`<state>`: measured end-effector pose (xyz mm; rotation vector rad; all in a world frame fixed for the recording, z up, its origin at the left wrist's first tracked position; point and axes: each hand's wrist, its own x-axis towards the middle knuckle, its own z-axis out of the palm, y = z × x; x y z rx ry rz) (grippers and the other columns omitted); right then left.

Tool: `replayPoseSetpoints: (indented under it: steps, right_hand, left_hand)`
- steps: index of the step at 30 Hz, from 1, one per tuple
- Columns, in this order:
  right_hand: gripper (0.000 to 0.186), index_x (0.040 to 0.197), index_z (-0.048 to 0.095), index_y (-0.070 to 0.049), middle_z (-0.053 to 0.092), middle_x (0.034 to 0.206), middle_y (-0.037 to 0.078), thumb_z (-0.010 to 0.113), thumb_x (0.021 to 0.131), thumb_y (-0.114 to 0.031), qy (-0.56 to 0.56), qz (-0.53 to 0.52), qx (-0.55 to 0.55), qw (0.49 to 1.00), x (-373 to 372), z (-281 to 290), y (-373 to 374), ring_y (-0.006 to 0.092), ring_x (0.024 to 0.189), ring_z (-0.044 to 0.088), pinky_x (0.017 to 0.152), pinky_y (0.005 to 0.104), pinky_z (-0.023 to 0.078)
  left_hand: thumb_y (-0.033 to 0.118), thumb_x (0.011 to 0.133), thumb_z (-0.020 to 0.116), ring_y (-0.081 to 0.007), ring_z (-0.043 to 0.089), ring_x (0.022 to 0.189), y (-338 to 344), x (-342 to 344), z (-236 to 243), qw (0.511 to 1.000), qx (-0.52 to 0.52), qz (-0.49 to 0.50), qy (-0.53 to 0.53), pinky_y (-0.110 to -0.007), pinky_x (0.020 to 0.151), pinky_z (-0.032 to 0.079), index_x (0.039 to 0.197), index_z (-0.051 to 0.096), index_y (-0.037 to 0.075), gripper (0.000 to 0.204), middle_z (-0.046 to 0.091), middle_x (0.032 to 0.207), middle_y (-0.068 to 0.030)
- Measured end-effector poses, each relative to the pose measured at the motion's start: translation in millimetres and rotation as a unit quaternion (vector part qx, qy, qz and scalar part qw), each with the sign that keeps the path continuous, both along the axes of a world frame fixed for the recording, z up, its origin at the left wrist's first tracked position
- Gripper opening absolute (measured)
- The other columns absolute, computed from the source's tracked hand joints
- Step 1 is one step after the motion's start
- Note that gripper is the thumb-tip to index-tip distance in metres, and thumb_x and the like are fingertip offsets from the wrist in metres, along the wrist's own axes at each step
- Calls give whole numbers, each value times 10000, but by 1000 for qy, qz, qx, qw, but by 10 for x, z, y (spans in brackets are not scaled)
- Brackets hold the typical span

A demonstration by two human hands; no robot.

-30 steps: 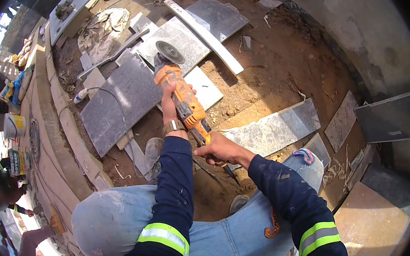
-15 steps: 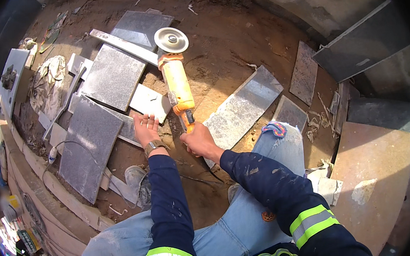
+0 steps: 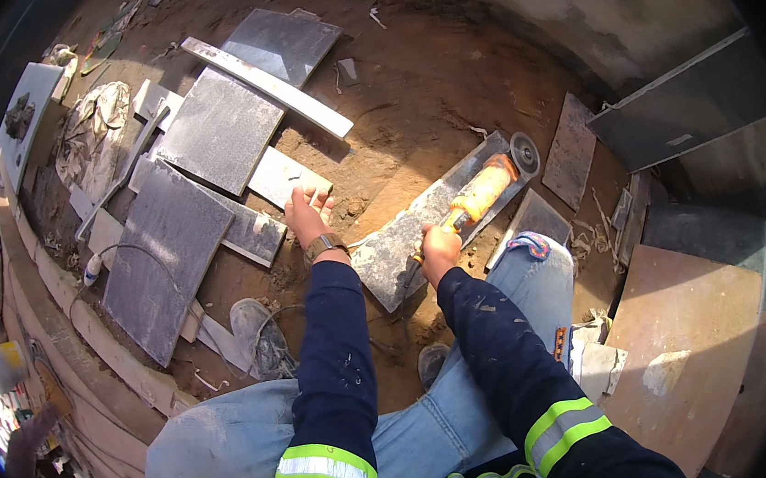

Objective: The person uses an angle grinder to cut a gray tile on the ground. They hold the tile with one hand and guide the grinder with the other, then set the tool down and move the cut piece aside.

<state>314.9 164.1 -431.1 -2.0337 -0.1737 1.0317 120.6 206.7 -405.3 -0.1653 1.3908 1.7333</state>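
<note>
My right hand [image 3: 441, 246] grips the rear handle of a yellow and orange angle grinder [image 3: 484, 192]. The grinder points away to the right, over a long speckled stone tile [image 3: 402, 246]; its round cutting disc [image 3: 524, 155] is at the tile's far end. I cannot tell whether the grinder touches the tile. Beside a whitish tile piece [image 3: 277, 175], my left hand [image 3: 309, 213] is raised, palm turned up and fingers loosely bent, holding nothing. A watch [image 3: 325, 245] is on that wrist.
Dark stone slabs [image 3: 168, 260] overlap at the left, with a pale bar [image 3: 267, 86] across the far ones. A cord [image 3: 141, 262] crosses one slab. Large panels [image 3: 674, 105] lean at the right wall, and a brown board [image 3: 687, 329] is near my right knee. Another person [image 3: 55, 473] is at lower left.
The grinder has swung right and down, from pointing straight ahead to lying over the long tile. My right hand moved right with it. My left hand shifted slightly right and upward.
</note>
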Motion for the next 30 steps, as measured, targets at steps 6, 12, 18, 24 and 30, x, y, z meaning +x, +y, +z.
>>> replayPoseSetpoints:
  steps: [6, 12, 18, 24, 30]
  right_hand:
    - [125, 710, 572, 31, 567, 608, 78, 653, 761, -50, -48, -18, -27, 998, 17, -391, -57, 193, 471, 503, 467, 355, 390]
    - [182, 825, 612, 38, 610, 706, 123, 669, 800, -133, -76, 42, -78, 993, 39, -700, -163, 208, 577, 581, 584, 363, 474]
    - [324, 996, 626, 50, 671, 932, 149, 686, 824, -217, -62, 107, -132, 983, 90, -654, -179, 261, 816, 660, 715, 390, 517]
    - [336, 1054, 610, 18, 657, 996, 153, 693, 830, -218, -47, 178, -158, 970, 23, -613, -111, 257, 815, 664, 655, 405, 542]
    - [280, 1017, 585, -23, 624, 965, 143, 674, 857, -235, 16, 139, -156, 978, 172, -632, -142, 274, 746, 648, 501, 466, 539]
  left_hand:
    - [274, 953, 562, -203, 594, 746, -87, 60, -47, 1000, -4, -8, 1, -361, 638, 501, 1069, 477, 5, 306, 532, 944, -90]
    - [238, 953, 579, -146, 526, 621, -84, 81, -55, 998, -6, 51, 22, -316, 506, 446, 1030, 491, 11, 255, 505, 857, -67]
    - [238, 944, 608, -34, 333, 472, 80, 83, 697, 934, 84, 236, 254, -219, 394, 264, 811, 522, 93, 214, 409, 603, 53]
    - [608, 887, 569, -77, 331, 557, -729, -162, 3470, 713, 598, 58, 362, -224, 499, 256, 769, 645, 99, 527, 364, 655, 50]
    - [417, 817, 539, -73, 327, 458, -1373, -7, 3704, 711, 630, 21, 314, -241, 420, 193, 506, 351, 155, 448, 421, 563, 40]
